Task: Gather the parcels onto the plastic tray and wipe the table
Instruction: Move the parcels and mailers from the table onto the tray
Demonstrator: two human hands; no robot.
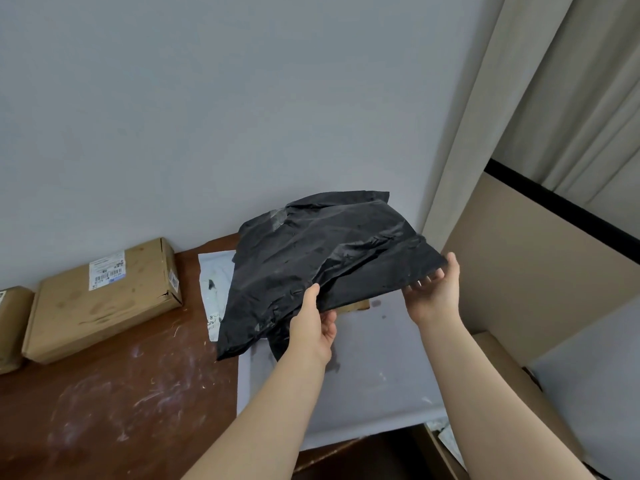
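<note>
Tabletop [34, 445] of brown wood took most of the view. White smears [138, 393] covered its near left part, so I judged that the wiping was not yet begun. On its right part lay a pale grey flat sheet [374, 382], maybe the plastic tray, though I could not be sure. Above the far side of this sheet hung the black parcel [311, 258], a crumpled plastic bag, lifted clear of the table. Far left, against the wall [207, 98], a big cardboard box [104, 303] sat on the wood. A white mailer [214, 289] lay partly hidden behind the black one, and a smaller box [10, 327] showed at the left border. The left hand [313, 329] gripped the parcel's near edge, thumb on top. The right hand [434, 292] held its right corner, fingers curled under. Most of the gathering, I thought, remained.
</note>
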